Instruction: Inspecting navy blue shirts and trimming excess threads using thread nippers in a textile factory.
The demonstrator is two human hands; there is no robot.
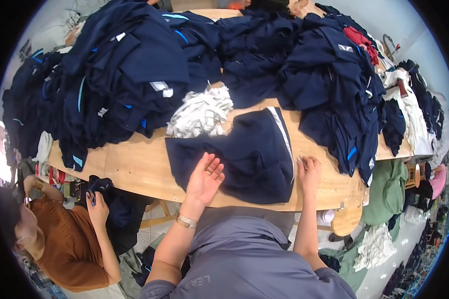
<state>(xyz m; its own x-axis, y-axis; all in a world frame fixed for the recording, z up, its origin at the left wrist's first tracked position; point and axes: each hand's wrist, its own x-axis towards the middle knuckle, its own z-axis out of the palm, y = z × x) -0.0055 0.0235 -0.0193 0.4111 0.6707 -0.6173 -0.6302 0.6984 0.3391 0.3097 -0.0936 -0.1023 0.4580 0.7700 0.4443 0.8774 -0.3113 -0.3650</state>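
Note:
A navy blue garment piece (244,154) with a white stripe down its right edge lies spread on the wooden table in front of me. Over its near left part is my left hand (205,179), palm turned up and fingers apart, holding nothing. My right hand (310,172) is just beyond the striped edge, over bare wood. Its fingers are pinched together around something small and dark that I cannot make out. Touching the far side of the garment piece is a heap of white cloth pieces (202,110).
Large navy garment piles (134,70) (329,74) cover the table's far side, left and right. At lower left a co-worker in a brown top (67,244) holds small blue snips (92,199) and dark cloth. White cloth (376,246) lies on the floor at right.

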